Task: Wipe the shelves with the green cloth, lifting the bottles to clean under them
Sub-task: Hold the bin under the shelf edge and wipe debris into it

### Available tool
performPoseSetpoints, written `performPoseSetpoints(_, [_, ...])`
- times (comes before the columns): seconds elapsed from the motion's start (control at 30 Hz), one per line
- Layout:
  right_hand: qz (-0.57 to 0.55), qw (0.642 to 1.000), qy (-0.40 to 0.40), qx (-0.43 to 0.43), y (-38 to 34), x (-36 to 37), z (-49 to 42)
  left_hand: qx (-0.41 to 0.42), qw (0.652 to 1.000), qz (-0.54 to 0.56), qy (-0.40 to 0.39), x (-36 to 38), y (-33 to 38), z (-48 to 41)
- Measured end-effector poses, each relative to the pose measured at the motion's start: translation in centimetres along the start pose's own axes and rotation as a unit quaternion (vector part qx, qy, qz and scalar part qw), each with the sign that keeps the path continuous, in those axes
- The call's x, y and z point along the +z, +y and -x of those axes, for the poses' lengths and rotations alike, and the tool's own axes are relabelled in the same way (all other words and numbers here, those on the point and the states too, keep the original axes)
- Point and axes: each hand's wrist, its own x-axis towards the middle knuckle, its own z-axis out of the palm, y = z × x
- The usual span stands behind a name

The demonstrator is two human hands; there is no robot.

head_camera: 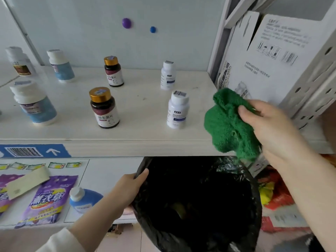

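Here, in the head view, seven bottles are standing apart on the pale, wood-grained upper shelf (145, 106): two dark bottles with gold caps (104, 108), two slim white bottles (177, 110), two blue-labelled white bottles (34, 104) and one brown-labelled bottle (19, 61) at far left. A white printed carton (269, 57) is leaning at the shelf's right end, beside a perforated white upright (314, 84). On the whiteboard behind, a purple magnet (126, 23) and a blue magnet (153, 29) are sticking. Below the shelf edge, a glossy, crinkled black bin bag (200, 202) is gaping open, and purple sachets (46, 199) and a blue bottle (82, 198) are lying on the lower surface.

The right hand (272, 130) is clutching the green cloth (229, 124), a fuzzy, bunched knit, thumb pressing on top, holding it in the air over the shelf's front right corner and above the bag. The left hand (127, 191) is pinching the bag's rim, fingers closed around the thin plastic.
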Motion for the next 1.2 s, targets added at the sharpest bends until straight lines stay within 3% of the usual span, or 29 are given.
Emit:
performPoseSetpoints(0.17, [0.050,0.990,0.124,-0.048,-0.4,1.6,-7.3,-0.012,0.999,0.018,0.048,0.9,1.1,0.3])
performPoseSetpoints(0.3, [0.179,0.963,0.196,-0.047,0.4,2.7,-12.2,-0.007,0.998,0.011,0.062,0.5,1.8,0.1])
performPoseSetpoints(0.37, [0.239,0.951,0.195,-0.022,1.7,2.8,-13.7,-0.003,0.998,0.011,0.060,0.4,1.9,-0.2])
performPoseSetpoints(0.47, [0.301,0.947,0.116,0.016,4.1,3.4,-14.4,0.000,0.998,0.000,0.056,0.2,1.8,-0.6])
performPoseSetpoints(0.57, [0.302,0.950,0.078,-0.003,5.3,4.2,-14.9,0.002,0.998,-0.014,0.060,0.2,1.8,-1.0])
performPoseSetpoints(0.67, [0.274,0.951,0.138,-0.025,5.1,4.4,-16.2,0.008,0.998,-0.026,0.059,0.1,2.0,-1.2])
performPoseSetpoints(0.8, [0.157,0.962,0.220,0.041,3.9,4.8,-21.0,0.000,0.997,-0.031,0.075,0.1,2.1,-1.3])
performPoseSetpoints(0.87, [0.156,0.968,0.193,0.042,3.9,5.6,-23.4,-0.007,0.996,-0.024,0.081,0.2,2.1,-1.3])
performPoseSetpoints(0.97, [0.236,0.968,0.079,-0.002,4.5,7.5,-25.5,-0.025,0.996,0.005,0.091,0.3,1.9,-1.2])
performPoseSetpoints(1.1, [0.304,0.948,-0.083,-0.033,4.5,8.4,-26.8,-0.029,0.994,0.027,0.099,0.4,1.4,-1.1])
performPoseSetpoints(1.2, [0.309,0.939,-0.142,-0.048,4.7,7.7,-26.4,-0.028,0.994,0.029,0.102,0.5,1.2,-0.8])
